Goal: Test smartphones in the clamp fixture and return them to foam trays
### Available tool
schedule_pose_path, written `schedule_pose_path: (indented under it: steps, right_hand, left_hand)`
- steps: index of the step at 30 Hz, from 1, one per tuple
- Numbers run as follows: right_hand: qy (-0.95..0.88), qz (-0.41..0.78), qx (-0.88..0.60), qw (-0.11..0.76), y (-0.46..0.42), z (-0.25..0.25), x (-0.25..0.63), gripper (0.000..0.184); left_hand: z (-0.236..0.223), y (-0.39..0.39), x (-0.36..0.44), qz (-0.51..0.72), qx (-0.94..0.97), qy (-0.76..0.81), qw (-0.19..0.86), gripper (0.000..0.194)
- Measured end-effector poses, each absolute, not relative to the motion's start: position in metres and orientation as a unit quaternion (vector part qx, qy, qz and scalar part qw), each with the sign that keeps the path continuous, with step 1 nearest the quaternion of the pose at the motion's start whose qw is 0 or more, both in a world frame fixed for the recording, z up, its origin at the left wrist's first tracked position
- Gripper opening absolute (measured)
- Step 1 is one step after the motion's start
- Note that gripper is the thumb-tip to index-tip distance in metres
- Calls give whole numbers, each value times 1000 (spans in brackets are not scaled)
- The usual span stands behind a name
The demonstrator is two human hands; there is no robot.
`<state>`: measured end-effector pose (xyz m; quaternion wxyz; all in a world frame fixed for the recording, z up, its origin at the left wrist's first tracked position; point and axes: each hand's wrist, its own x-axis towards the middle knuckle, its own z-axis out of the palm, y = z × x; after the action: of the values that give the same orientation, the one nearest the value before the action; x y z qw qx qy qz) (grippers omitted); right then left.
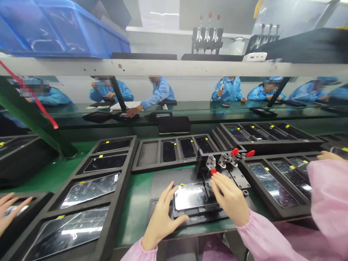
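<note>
A black-screened smartphone [190, 196] lies in a black fixture [195, 214] on the green bench mat, between my two hands. My left hand [161, 217] spans its left end, with fingertips at the top edge and thumb near the bottom. My right hand [228, 194] presses its fingertips against the phone's right side, close to a small red clamp knob [213, 171]. Behind them stand metal toggle clamps [227, 158] with red handles. The part of the phone under my fingers is hidden.
Black foam trays hold phones on both sides and behind the fixture, such as the left tray [89, 192] and right tray [277, 185]. A co-worker's hand [9, 210] reaches in at left, and a pink-sleeved arm [328, 203] at right. Blue-gowned workers sit across the line.
</note>
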<state>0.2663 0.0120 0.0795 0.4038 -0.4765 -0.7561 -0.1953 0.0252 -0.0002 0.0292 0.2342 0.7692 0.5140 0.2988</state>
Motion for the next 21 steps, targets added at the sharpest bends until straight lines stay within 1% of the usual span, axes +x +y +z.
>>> schedule_pose_path:
  steps: [3,7,9,11,13,15,19,21]
  right_hand:
    - [-761,-219,-499,353,19,75,260,20]
    - [-740,-261,-548,289,16,82,256,22]
    - [-739,-262,-555,278,15,87,257,23]
    - [-745,-238,-557,278,14,92,259,23]
    - [-752,-202,-553,297,12,95,262,25]
    - [-750,-169,-538,346,7,97,264,24]
    - [-727,-131,-490,463,-10,91,272,24]
    - [-717,-112,-479,493,-17,87,275,25]
  left_hand:
    - [29,0,25,291,777,509,230,71]
    - [28,0,25,291,784,500,225,68]
    - [28,0,26,292,786,498,221,68]
    - [28,-1,27,290,789,497,215,67]
    - [28,-2,28,285,794,495,210,65]
    - [29,-2,28,280,796,493,213,67]
    - [30,-4,26,286,792,489,230,90]
    - [29,-4,25,285,792,487,233,94]
